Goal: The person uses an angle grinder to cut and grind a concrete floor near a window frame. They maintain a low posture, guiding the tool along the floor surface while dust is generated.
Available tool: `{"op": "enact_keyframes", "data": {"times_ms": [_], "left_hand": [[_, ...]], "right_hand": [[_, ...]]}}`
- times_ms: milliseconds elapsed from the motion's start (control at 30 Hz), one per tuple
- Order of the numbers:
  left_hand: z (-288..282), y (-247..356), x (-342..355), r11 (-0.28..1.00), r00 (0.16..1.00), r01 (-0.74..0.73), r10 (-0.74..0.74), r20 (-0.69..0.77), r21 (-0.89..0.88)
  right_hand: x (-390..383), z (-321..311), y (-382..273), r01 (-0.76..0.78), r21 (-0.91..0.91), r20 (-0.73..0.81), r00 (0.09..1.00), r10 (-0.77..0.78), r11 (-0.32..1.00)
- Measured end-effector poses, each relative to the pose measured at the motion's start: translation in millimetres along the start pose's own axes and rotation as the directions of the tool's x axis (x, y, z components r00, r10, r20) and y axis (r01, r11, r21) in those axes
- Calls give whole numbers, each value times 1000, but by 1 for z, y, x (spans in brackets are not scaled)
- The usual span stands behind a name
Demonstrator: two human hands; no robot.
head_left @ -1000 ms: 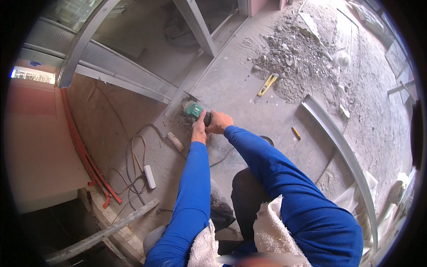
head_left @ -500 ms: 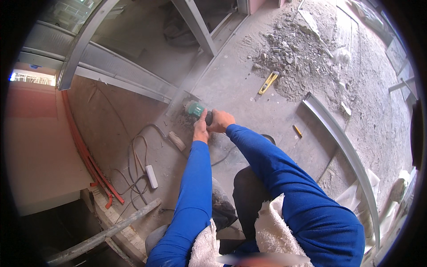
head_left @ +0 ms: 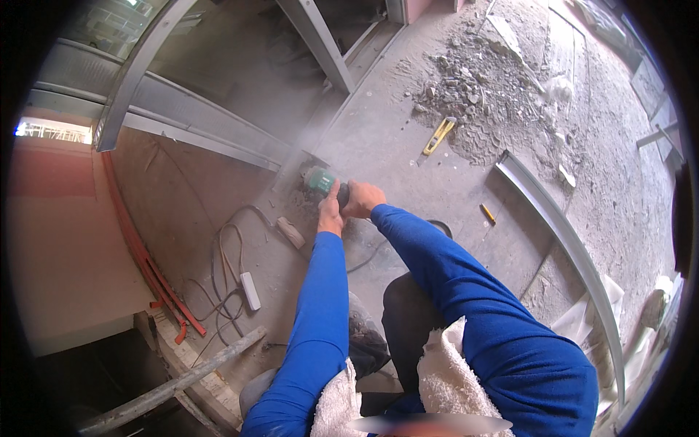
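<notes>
Construction site interior: bare dusty concrete floor, rubble pile, loose metal framing channels.

green grinder mostly hidden by both hands and dust haze; disc unseen; cable plug too small.

1 head view, looking steeply down at concrete floor, forearms near.

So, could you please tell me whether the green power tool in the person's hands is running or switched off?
Running, most likely: a plume of dust blows off the floor beside the green power tool, gripped by the left hand and right hand.
</notes>
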State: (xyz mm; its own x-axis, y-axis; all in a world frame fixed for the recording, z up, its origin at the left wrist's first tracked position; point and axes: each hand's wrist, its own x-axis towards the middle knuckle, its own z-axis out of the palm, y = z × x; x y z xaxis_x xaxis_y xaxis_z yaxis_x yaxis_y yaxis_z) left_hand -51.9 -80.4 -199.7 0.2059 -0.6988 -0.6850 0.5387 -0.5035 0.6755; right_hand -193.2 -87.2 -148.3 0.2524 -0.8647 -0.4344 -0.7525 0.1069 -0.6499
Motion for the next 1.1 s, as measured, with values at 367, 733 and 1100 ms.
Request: {"op": "enact_keyframes", "data": {"times_ms": [367,733,1100], "left_hand": [[1,-2,0,1000,1000,8,-8,-7,7],[-4,-5,6,999,999,36,-36,-18,-16],[-3,-4,3,1000,1000,-6,6,-7,19]], "right_hand": [[-2,-2,-1,-23,-6,2,1000,23,1000],[-5,-4,-2,-5,34,10,1000,5,999],[-8,-6,-8,-54,32,41,998,53,998]]}}
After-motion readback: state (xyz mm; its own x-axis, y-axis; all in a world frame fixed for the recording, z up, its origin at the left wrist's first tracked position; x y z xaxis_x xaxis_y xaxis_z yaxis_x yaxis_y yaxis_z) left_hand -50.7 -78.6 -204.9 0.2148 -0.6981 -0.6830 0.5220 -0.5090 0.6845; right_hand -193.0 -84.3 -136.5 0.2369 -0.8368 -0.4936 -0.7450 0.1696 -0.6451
